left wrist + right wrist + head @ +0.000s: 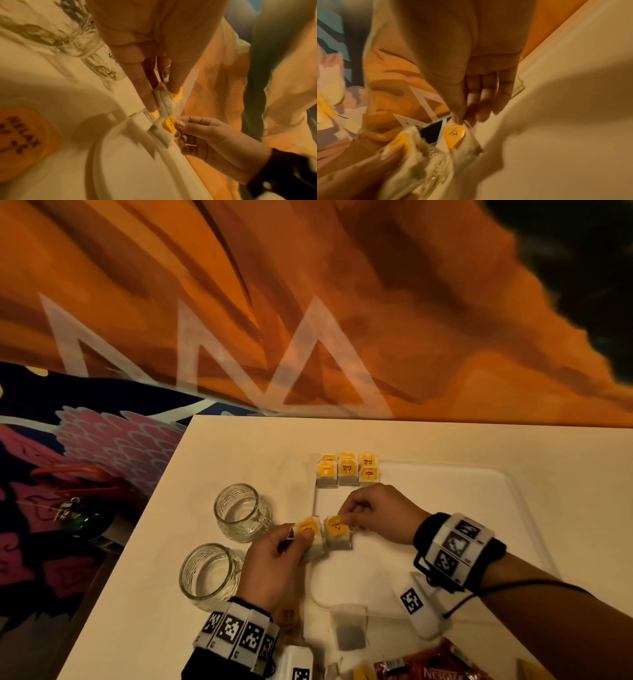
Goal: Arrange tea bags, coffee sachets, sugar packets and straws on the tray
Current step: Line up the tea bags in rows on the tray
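Observation:
A clear tray (513, 487) lies on the white table. Three tea bags with yellow tags (347, 470) stand in a row at its far left corner. My left hand (274, 563) pinches a tea bag with a yellow tag (308, 530) at the tray's left edge; the left wrist view shows thumb and finger on that tea bag (163, 100). Right beside it, my right hand (376, 517) pinches the yellow tag (335, 525) of a second tea bag (339, 541). The right wrist view shows this tag (454, 134) under my thumb.
Two empty glass mugs (239, 511) (209, 575) stand left of the tray. Another tea bag (349, 626) lies at the tray's near edge, a loose yellow tag (287, 614) by my left wrist. Red coffee sachets (428, 666) lie at the bottom. Orange cloth (308, 302) lies beyond the table.

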